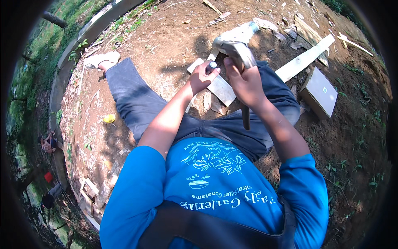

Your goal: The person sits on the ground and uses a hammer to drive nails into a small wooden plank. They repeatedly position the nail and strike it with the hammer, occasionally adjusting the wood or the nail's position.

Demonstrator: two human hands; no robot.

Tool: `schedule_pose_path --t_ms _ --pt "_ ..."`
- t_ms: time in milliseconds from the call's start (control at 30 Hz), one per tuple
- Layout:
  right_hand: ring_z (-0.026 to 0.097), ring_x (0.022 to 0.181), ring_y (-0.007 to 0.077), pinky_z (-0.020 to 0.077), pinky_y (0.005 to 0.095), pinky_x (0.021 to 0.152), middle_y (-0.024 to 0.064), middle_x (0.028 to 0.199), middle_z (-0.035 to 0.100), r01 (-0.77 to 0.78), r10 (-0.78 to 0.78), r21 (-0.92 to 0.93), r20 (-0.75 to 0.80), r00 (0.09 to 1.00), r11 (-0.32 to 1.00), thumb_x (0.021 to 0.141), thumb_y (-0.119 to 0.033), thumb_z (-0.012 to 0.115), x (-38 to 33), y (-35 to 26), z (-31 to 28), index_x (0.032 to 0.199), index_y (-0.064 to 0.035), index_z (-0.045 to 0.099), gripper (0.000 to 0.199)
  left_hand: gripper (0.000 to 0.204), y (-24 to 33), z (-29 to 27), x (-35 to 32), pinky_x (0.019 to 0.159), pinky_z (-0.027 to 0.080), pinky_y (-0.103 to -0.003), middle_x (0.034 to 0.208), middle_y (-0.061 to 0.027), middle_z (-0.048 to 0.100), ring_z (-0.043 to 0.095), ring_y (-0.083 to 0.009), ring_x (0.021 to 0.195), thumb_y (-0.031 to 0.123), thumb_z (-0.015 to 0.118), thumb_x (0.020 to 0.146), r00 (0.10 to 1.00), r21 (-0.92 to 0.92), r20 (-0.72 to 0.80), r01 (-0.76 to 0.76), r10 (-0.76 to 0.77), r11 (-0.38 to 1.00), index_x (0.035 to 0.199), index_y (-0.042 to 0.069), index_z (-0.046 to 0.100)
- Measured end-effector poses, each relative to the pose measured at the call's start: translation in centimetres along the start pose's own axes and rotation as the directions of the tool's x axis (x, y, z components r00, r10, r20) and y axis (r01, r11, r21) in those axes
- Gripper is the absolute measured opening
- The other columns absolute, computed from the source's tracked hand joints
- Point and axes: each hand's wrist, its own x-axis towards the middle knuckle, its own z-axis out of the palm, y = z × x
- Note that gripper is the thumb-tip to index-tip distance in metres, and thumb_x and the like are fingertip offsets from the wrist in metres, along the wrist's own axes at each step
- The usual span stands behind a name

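My right hand (245, 84) is closed around the handle of a hammer (234, 48). Its metal head is raised in front of me and the handle's end points back toward my lap. My left hand (202, 77) pinches a small rod-like piece with a grey rounded top (212, 66), held upright just left of the hammer head. Under both hands a short pale wooden board (221, 89) lies on the dirt between my legs. I sit on the ground in jeans and a blue shirt.
A long white plank (304, 60) and a flat grey box (319, 92) lie to the right. Wood scraps litter the dirt ahead. A concrete curb (62, 71) runs along the left, with a yellow scrap (109, 118) near it. Another person (48, 143) crouches beyond the curb.
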Motion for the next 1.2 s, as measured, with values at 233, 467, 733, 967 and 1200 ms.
schedule_pose_path --t_ms 233,467,733,967,1200 --pt "0.055 0.072 0.0107 0.0475 0.0331 0.070 0.0093 0.077 0.064 -0.147 0.144 0.125 0.031 0.989 0.981 0.095 -0.015 0.061 -0.1 -3.7 -1.5 0.112 0.0008 0.064 0.024 0.029 0.1 -0.9 -0.2 0.072 0.048 -0.033 0.079 -0.0080 0.062 0.059 -0.0171 0.076 0.028 0.068 0.091 0.999 0.062 0.016 0.049 -0.050 0.997 0.100 0.001 0.061" --pt "0.062 0.079 0.0129 0.0495 0.0343 0.073 0.0105 0.085 0.069 0.056 -0.061 0.067 0.072 0.996 0.996 0.097 -0.019 0.060 0.0 -1.5 -0.4 0.111 -0.0007 0.064 0.024 0.037 -2.4 -0.3 0.3 0.067 0.048 -0.032 0.075 -0.0072 0.061 0.056 -0.0158 0.070 0.032 0.070 0.090 0.997 -0.028 -0.049 -0.058 0.057 0.998 0.105 -0.001 0.062" --pt "0.055 0.072 0.0107 0.0458 0.0289 0.070 0.0023 0.078 0.063 -0.425 0.425 -0.066 0.283 0.860 0.903 0.096 -0.026 0.064 -3.6 3.1 -3.6 0.119 -0.0034 0.064 0.033 0.021 -2.1 -1.2 0.6 0.067 0.042 -0.026 0.075 0.0041 0.054 0.049 -0.0077 0.072 0.022 0.072 0.090 1.000 -0.145 -0.010 -0.027 0.025 0.989 0.093 0.005 0.060" --pt "0.040 0.045 0.0037 0.0298 0.0229 0.041 -0.0059 0.060 0.046 -0.514 0.476 0.233 0.199 0.856 0.826 0.098 -0.027 0.062 -5.9 2.1 -4.2 0.113 -0.0040 0.059 0.028 0.013 -3.1 -3.3 1.1 0.064 0.045 -0.030 0.067 0.0031 0.049 0.051 -0.0114 0.061 0.014 0.065 0.092 0.936 -0.682 -0.265 -0.013 -0.231 0.731 0.089 0.010 0.052" --pt "0.036 0.044 0.0027 0.0284 0.0219 0.039 -0.0057 0.062 0.041 -0.462 0.423 0.298 0.188 0.886 0.835 0.096 -0.034 0.065 -6.1 2.1 -3.0 0.087 -0.0108 0.049 0.030 0.011 -3.2 -6.4 0.5 0.068 0.047 -0.040 0.066 -0.0013 0.044 0.048 -0.0164 0.064 0.011 0.058 0.095 0.885 -0.820 -0.324 -0.086 -0.335 0.565 0.095 0.012 0.047"
